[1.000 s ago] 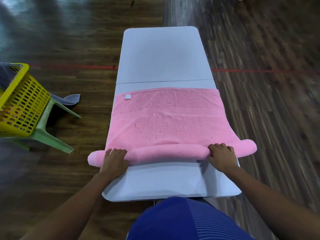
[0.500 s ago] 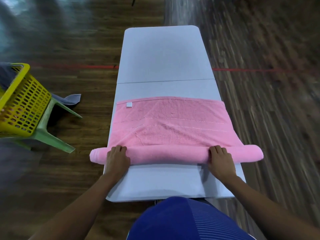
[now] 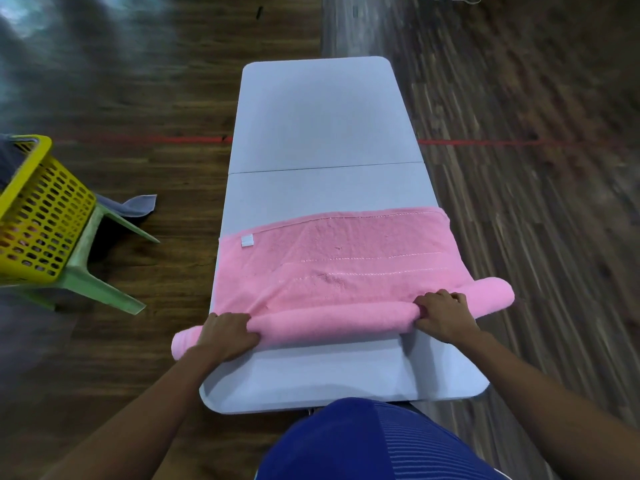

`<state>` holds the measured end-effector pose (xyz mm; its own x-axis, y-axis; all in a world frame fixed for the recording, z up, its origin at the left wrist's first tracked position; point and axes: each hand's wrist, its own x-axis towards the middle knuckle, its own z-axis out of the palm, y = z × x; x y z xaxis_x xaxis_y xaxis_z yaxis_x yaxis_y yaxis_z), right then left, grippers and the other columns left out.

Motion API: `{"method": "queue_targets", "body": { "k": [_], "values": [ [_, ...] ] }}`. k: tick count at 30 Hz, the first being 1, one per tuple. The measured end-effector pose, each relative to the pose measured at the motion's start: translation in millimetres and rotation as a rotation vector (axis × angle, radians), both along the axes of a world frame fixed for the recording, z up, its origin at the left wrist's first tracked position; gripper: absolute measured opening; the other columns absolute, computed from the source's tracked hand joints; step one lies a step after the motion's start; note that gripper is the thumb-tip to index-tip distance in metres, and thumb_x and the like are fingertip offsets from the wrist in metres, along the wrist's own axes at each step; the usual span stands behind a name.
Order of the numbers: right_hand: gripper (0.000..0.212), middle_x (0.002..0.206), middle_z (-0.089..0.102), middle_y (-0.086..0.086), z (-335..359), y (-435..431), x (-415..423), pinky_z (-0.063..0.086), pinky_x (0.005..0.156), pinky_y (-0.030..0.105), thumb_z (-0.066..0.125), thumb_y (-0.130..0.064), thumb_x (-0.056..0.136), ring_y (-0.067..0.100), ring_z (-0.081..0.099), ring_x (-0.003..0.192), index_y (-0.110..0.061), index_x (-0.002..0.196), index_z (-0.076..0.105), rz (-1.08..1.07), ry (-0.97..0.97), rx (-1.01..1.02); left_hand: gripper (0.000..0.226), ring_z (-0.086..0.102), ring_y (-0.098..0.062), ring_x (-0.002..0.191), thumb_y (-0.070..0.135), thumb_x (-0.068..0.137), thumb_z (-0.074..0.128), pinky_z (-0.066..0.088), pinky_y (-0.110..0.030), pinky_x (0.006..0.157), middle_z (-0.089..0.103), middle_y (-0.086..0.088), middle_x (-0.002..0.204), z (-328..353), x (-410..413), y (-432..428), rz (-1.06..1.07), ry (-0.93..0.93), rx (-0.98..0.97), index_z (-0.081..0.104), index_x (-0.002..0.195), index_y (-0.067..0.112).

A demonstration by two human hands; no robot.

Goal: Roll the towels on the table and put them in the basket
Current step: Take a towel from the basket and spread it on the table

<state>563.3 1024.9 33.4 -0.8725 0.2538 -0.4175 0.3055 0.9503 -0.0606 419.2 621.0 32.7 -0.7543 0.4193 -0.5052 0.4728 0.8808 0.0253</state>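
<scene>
**Pink towel part-rolled, lower centre**

The pink towel (image 3: 346, 268) is spread across the counter (image 3: 322, 133), near edge rolled. The roll is gripped w/ curled fingers by 2 hands: left hand (image 3: 227, 336) and right hand (image 3: 441, 315). The yellow basket (image 3: 38, 209) is seen at mid-left.

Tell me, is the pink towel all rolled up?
Only partly. The pink towel has a roll at its near edge, gripped by the left hand and right hand; the rest lies flat on the table.

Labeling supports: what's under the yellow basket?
A green plastic stool carries the yellow basket; two legs show. Its seat is covered by the basket; a grey cloth lies partly hidden behind.
</scene>
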Motion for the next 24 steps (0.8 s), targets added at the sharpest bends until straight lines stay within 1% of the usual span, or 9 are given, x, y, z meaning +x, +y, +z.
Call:
{"method": "queue_targets", "body": {
  "k": [3, 5, 8, 11, 13, 15, 18, 21, 24],
  "values": [
    [0.034, 0.099, 0.063, -0.002, 3.5, 3.9, -2.6, 0.023, 0.088, 0.038, 0.056, -0.038, 0.08, 0.02, 0.052, 0.105, -0.028, 0.111, 0.047, -0.132, 0.001, -0.134, 0.043, 0.056, -0.02, 0.084, 0.05, 0.076, 0.036, 0.04, -0.034, 0.077, 0.067, -0.001, 0.102, -1.7, 4.4, -3.4, 0.099, -0.045, 0.166, 0.058, 0.102, 0.024],
    [0.032, 0.099, 0.063, -0.002, 2.4, 3.9, -3.4, 0.022, 0.089, 0.038, 0.053, -0.037, 0.083, 0.021, 0.053, 0.106, -0.027, 0.111, 0.042, -0.192, 0.012, -0.165, 0.041, 0.057, -0.025, 0.092, 0.04, 0.08, 0.049, 0.044, -0.044, 0.085, 0.065, -0.006, 0.105, -9.5, 8.1, -11.8, 0.113, 0.194, 0.301, 0.059, 0.112, 0.017],
    [0.032, 0.111, 0.06, 0.001, -4.2, 2.6, 1.1, 0.027, 0.093, 0.043, 0.056, -0.038, 0.087, 0.027, 0.049, 0.112, -0.023, 0.115, 0.05, -0.186, 0.13, -0.005, 0.022, 0.057, -0.033, 0.095, 0.014, 0.085, 0.062, 0.045, -0.05, 0.083, 0.062, -0.014, 0.105, -17.9, 12.8, -10.3, 0.156, 0.456, 0.441, 0.064, 0.106, 0.006],
    [0.025, 0.107, 0.06, 0.009, -10.2, -1.7, 4.4, 0.037, 0.083, 0.045, 0.066, -0.033, 0.086, 0.035, 0.053, 0.098, -0.016, 0.104, 0.062, -0.178, 0.349, 0.106, 0.032, 0.059, -0.033, 0.1, 0.02, 0.085, 0.053, 0.047, -0.049, 0.088, 0.064, -0.015, 0.109, -24.0, 22.4, -2.1, 0.084, 0.423, 0.453, 0.064, 0.11, 0.003],
    [0.018, 0.101, 0.062, 0.009, -13.2, -6.1, 5.9, 0.039, 0.076, 0.043, 0.061, -0.026, 0.087, 0.034, 0.054, 0.091, -0.013, 0.099, 0.064, -0.13, 0.409, 0.079, 0.052, 0.056, -0.036, 0.112, 0.023, 0.075, 0.066, 0.044, -0.053, 0.099, 0.061, -0.018, 0.12, -31.4, 25.2, -2.6, 0.03, 0.341, 0.395, 0.059, 0.122, 0.002],
    [0.028, 0.106, 0.063, 0.006, -14.6, -8.3, 10.0, 0.042, 0.082, 0.044, 0.065, -0.025, 0.079, 0.032, 0.057, 0.097, -0.013, 0.104, 0.062, -0.077, 0.372, 0.031, 0.069, 0.052, -0.039, 0.122, 0.018, 0.068, 0.078, 0.037, -0.057, 0.107, 0.057, -0.02, 0.13, -36.9, 23.1, -4.5, 0.027, 0.277, 0.313, 0.054, 0.131, 0.002],
    [0.058, 0.12, 0.062, 0.007, -16.2, -7.2, 16.3, 0.039, 0.099, 0.046, 0.077, -0.024, 0.066, 0.03, 0.056, 0.112, -0.011, 0.119, 0.057, -0.005, 0.249, -0.015, 0.062, 0.052, -0.036, 0.123, 0.017, 0.073, 0.076, 0.034, -0.056, 0.11, 0.059, -0.016, 0.13, -35.0, 12.3, -2.1, 0.052, 0.278, 0.247, 0.056, 0.13, 0.006],
    [0.052, 0.117, 0.064, 0.005, -12.8, -5.1, 13.4, 0.037, 0.098, 0.044, 0.073, -0.02, 0.069, 0.03, 0.056, 0.112, -0.015, 0.118, 0.059, -0.05, 0.23, 0.007, 0.047, 0.057, -0.032, 0.112, 0.028, 0.076, 0.069, 0.033, -0.052, 0.109, 0.066, -0.011, 0.118, -27.2, -0.6, 3.0, 0.051, 0.269, 0.263, 0.063, 0.119, 0.01],
    [0.043, 0.114, 0.063, -0.003, -1.8, -4.8, 2.7, 0.033, 0.092, 0.04, 0.063, -0.032, 0.077, 0.025, 0.052, 0.11, -0.024, 0.119, 0.057, -0.023, 0.1, 0.021, 0.051, 0.059, -0.027, 0.096, 0.055, 0.073, 0.04, 0.036, -0.042, 0.097, 0.069, -0.003, 0.101, -10.1, -14.9, 1.1, 0.003, 0.165, 0.158, 0.065, 0.099, 0.019]
  ]
}}
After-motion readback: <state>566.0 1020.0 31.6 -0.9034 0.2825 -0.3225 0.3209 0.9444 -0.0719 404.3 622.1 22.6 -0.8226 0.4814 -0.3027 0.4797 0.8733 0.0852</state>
